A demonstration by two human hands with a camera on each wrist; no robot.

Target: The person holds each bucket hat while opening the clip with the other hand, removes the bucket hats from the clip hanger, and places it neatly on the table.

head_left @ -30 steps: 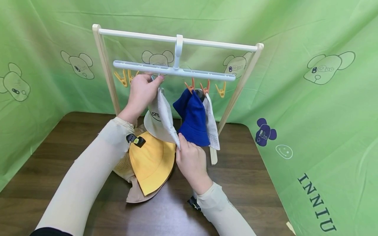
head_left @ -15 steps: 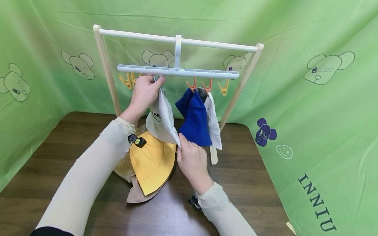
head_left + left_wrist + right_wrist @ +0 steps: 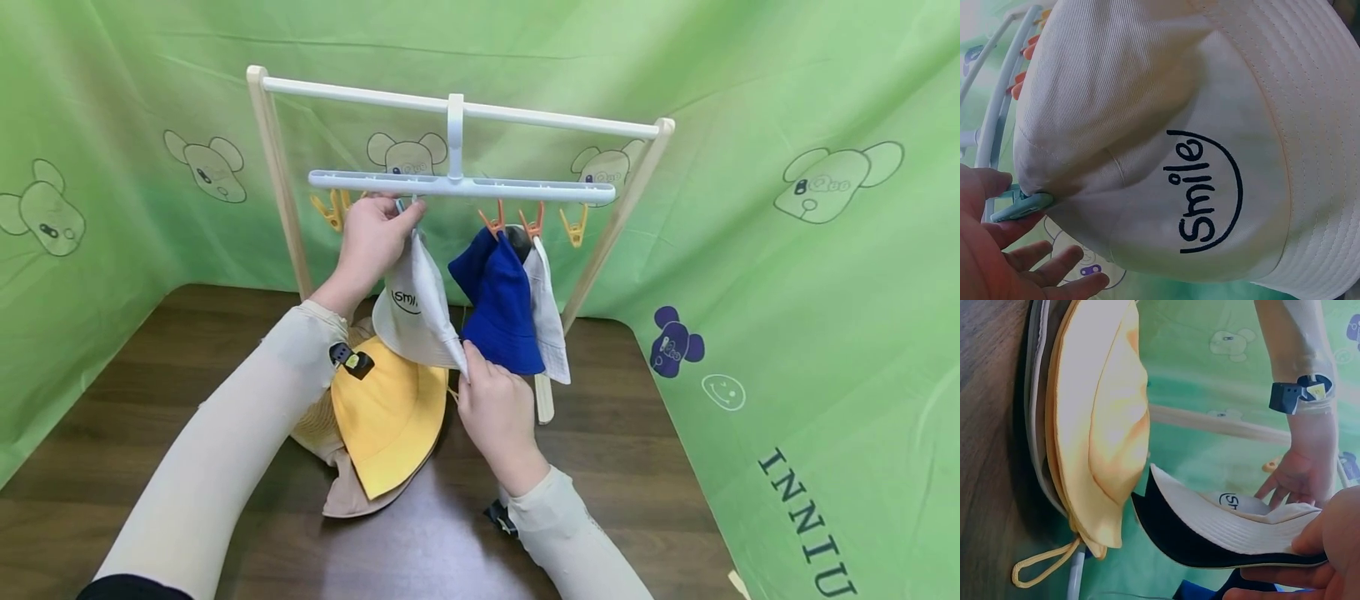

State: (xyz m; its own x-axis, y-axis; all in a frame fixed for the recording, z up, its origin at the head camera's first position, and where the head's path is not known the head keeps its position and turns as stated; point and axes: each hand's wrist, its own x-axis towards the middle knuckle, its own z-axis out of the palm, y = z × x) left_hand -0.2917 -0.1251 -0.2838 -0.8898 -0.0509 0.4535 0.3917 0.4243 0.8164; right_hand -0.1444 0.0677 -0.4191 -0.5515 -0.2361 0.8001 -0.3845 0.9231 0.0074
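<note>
My left hand (image 3: 371, 237) pinches the teal clip (image 3: 1025, 207) at the white bucket hat's (image 3: 1147, 119) crown. My right hand (image 3: 498, 417) pinches its brim (image 3: 1241, 531), probably for steadiness; the clip's bite is indistinct.

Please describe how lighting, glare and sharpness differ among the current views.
Head view: bright overall, with pale glare on the table at the bottom centre; left wrist view: dimmer, with a shadow across the white hat, though its print reads crisply; right wrist view: the yellow hat looks washed out in places, and the curtain behind looks soft.
</note>
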